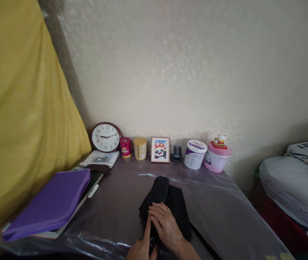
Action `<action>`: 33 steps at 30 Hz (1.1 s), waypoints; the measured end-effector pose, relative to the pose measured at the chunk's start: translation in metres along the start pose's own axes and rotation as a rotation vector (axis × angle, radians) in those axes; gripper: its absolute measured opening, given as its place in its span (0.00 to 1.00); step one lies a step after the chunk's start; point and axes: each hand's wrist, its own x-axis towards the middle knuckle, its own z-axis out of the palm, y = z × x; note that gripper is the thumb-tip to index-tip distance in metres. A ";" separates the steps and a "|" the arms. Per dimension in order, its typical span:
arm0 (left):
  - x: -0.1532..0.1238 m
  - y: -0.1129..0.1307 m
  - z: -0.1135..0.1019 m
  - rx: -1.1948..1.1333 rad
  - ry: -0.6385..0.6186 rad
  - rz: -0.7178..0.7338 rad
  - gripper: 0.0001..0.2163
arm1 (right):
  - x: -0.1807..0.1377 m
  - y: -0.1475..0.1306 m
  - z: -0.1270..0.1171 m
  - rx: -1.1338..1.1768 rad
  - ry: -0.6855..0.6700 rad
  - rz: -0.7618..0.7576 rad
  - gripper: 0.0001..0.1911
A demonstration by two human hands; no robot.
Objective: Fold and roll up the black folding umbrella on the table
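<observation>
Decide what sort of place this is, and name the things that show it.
Probably a room in a home: a clock and a framed panda picture stand along the back of a table, and yellow cloth hangs beside it.

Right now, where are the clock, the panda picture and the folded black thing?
Clock (106, 137), head view: dial's middle.
Panda picture (160, 150), head view: middle of its front.
Folded black thing (157, 194), head view: far part.
</observation>
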 end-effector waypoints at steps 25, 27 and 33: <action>-0.002 -0.005 0.008 -0.032 0.062 -0.006 0.29 | 0.043 0.000 0.026 -0.182 -0.138 0.075 0.15; -0.002 -0.006 0.010 -0.037 0.067 0.012 0.26 | 0.042 -0.020 0.024 -0.027 -0.308 0.046 0.19; -0.005 -0.005 0.007 -0.096 0.088 0.019 0.29 | 0.018 0.015 -0.022 0.166 0.175 0.345 0.15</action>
